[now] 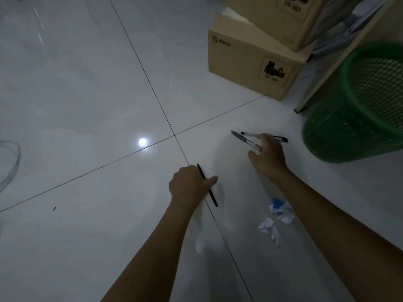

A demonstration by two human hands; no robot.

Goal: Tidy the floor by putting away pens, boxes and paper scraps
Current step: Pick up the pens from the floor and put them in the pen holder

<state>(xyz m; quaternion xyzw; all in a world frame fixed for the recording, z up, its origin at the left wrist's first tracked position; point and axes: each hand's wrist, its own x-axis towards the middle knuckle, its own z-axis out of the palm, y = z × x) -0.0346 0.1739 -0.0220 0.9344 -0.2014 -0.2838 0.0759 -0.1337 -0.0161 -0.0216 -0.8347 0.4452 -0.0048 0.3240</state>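
My left hand point(189, 184) is closed around a black pen point(212, 196) low over the white tiled floor, the pen sticking out above and below the fist. My right hand point(267, 154) grips a dark pen point(242, 138) whose tip points up-left. A clear pen with black ends point(250, 134) lies on the floor just beyond those fingers, partly hidden by them. Crumpled white and blue paper scraps point(278, 214) lie on the tile between my forearms. Two cardboard boxes, a lower box point(244, 68) and an upper box point(281, 20), are stacked at the back right.
A green mesh wastebasket point(357, 118) stands at the right, close to my right hand. A slanted wooden furniture leg point(322, 83) rises between basket and boxes. A clear cable loop point(11, 162) lies at the far left. A small dark speck point(54, 208) sits on the left tile.
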